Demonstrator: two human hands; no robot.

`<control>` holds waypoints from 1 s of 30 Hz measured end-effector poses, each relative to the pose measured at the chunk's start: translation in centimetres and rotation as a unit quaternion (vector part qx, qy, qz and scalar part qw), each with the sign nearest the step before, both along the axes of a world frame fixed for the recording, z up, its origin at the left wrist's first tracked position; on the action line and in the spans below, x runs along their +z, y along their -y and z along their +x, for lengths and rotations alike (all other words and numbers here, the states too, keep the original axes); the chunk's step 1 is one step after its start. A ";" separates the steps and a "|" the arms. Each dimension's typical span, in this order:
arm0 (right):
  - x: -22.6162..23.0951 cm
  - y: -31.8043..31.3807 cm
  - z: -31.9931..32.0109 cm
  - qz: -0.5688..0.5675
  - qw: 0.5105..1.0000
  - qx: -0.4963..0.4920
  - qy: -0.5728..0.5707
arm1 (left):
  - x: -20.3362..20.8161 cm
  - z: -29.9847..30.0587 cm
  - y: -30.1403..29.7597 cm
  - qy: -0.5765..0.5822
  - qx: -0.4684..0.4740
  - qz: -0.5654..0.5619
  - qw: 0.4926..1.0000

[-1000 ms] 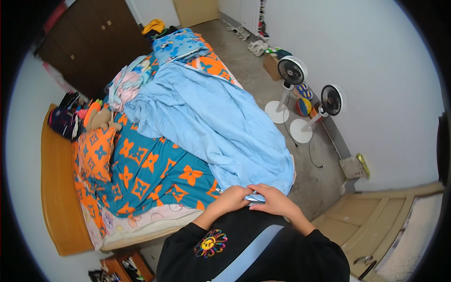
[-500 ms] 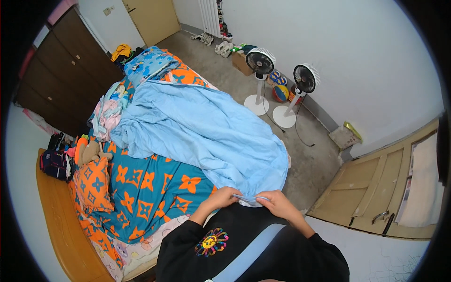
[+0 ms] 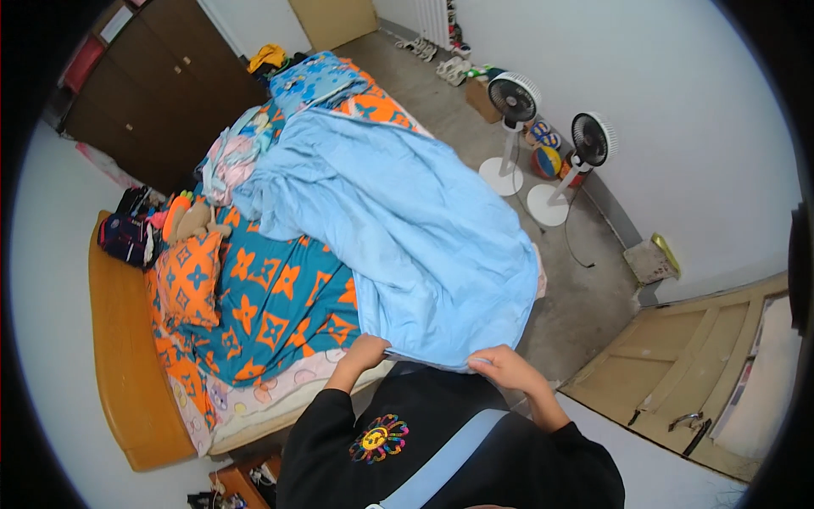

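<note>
Head view: two hands (image 3: 432,360) grip one blue duvet (image 3: 407,229).

The room is bright with soft, even light and faint shadows. The picture is sharp in the middle. Straight lines bend near the round rim, and the corners are black. The white wall (image 3: 678,102) at upper right looks a little pale.

Premises: a home bedroom. Evidence: wooden bed (image 3: 119,373) with patterned sheet and light blue duvet (image 3: 407,229), dark wardrobe (image 3: 161,76), two standing fans (image 3: 543,136), shoes by the far wall.
</note>
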State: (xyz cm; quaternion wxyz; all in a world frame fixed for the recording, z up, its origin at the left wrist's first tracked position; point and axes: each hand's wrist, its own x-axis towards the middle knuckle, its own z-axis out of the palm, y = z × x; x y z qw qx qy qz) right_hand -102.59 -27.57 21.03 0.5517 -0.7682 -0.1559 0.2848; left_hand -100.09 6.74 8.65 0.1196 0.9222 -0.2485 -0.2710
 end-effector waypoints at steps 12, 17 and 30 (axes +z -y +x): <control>-3.3 -5.6 -1.1 -0.049 0.998 0.041 0.000 | 1.0 -7.1 -6.4 -0.051 0.134 0.009 0.990; -4.4 -10.0 -1.8 -0.059 0.998 -0.020 0.019 | 1.0 -9.6 -11.5 -0.050 0.151 -0.007 0.987; -7.7 -23.6 -8.5 -0.223 0.965 -0.091 0.099 | 2.2 -11.9 -23.4 -0.119 0.059 0.085 0.988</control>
